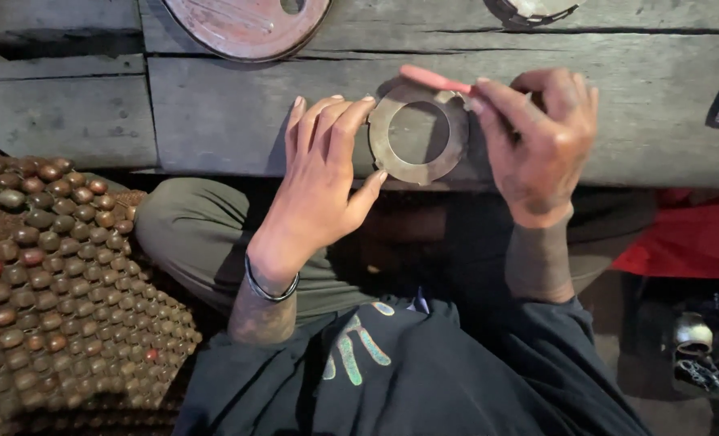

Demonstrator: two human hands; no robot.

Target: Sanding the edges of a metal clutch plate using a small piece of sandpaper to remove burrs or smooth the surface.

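Note:
A flat metal ring plate [391,149], dull brown with a round hole in the middle, lies on the grey wooden bench [214,113]. My left hand [323,173] holds it at its left edge, fingers on the rim and thumb under the lower edge. My right hand [541,137] grips a tool with a pink handle [433,79]; the tool's tip rests at the plate's upper right rim. A thin bangle circles my left wrist.
A rusty round disc [246,24] lies at the bench's far edge, another round metal part [529,10] to its right. A wooden bead seat mat [52,291] covers the left. Red cloth [690,238] and small metal parts [698,347] sit lower right.

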